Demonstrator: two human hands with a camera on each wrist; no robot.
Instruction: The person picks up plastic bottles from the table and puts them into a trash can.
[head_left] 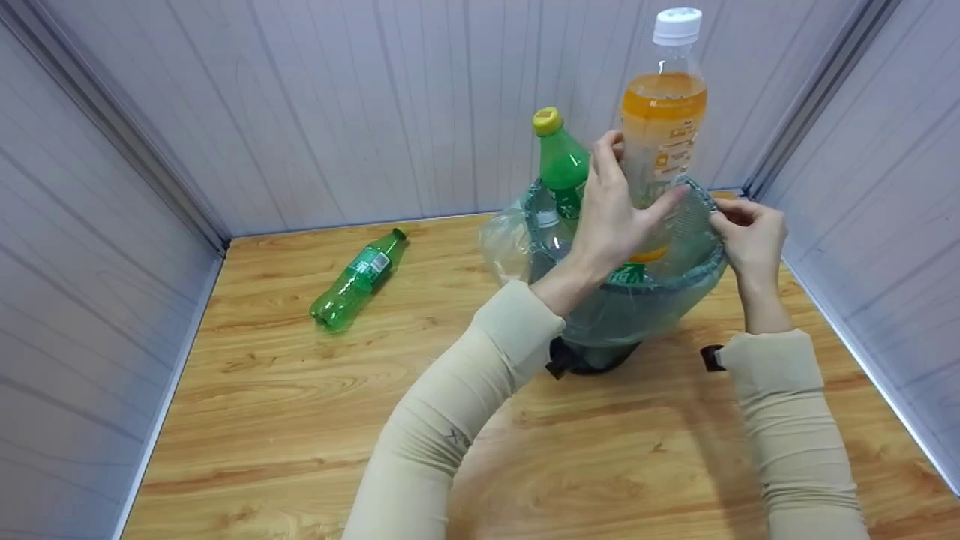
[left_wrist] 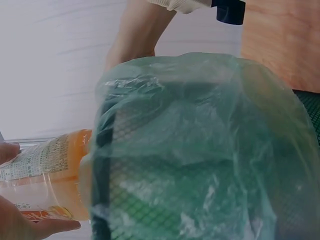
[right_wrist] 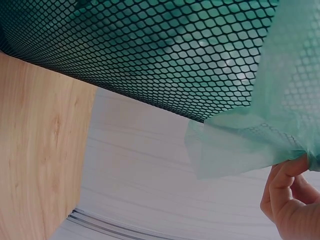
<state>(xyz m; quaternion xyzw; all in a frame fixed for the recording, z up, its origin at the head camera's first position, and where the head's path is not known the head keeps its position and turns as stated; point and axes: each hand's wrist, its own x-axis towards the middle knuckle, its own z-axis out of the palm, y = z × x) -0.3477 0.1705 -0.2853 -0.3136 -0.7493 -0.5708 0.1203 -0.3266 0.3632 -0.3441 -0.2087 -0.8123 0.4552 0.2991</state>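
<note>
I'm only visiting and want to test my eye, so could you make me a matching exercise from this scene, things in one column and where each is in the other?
Things:
1. clear plastic bottle of orange drink with a white cap
2. green plastic bottle with a yellow cap
3. green plastic bottle with a green cap
4. rim of the green bag lining the mesh bin

Places:
A. lying on the wooden table
B. standing in the bin
C. pinched by the right hand
D. gripped by the left hand

Pairs: 1-D, 2-B, 3-A, 4-C

Wooden table (head_left: 300, 420): green mesh waste basket lined with a thin plastic bag (head_left: 637, 307) toward the back right. Green plastic bottle with yellow cap (head_left: 561, 169) upright behind it. Small green plastic bottle (head_left: 358, 279) lying well to its left.
</note>
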